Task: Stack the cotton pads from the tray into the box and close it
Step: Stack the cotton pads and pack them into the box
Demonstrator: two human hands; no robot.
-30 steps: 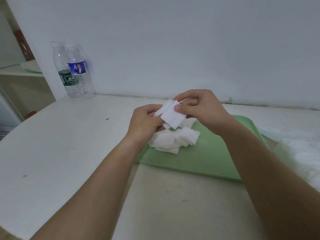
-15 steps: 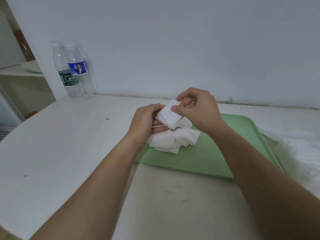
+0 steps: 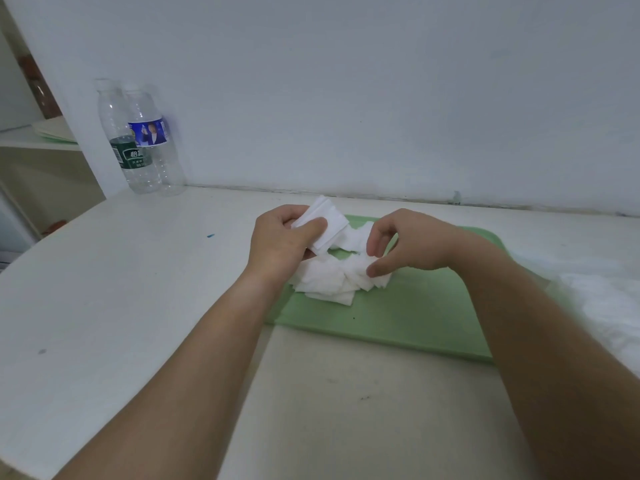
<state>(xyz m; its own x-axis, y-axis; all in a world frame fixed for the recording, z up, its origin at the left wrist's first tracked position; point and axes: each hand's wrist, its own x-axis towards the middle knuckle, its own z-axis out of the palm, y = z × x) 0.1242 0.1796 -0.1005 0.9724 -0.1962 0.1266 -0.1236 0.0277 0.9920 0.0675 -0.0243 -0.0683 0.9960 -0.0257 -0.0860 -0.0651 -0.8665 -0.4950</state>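
Several cotton pads (image 3: 327, 223) sit squared in my left hand (image 3: 280, 244), pinched under the thumb. My right hand (image 3: 412, 244) curls over the loose pile (image 3: 329, 278) on the green tray (image 3: 415, 317), thumb touching it; whether it pinches one I cannot tell. A slack left thumb could fan them out. No box shows.

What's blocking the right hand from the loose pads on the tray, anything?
Likely yes, reachable: the right hand is right at the loose pads on the tray, nothing between. The left hand holds its stack off to the side.
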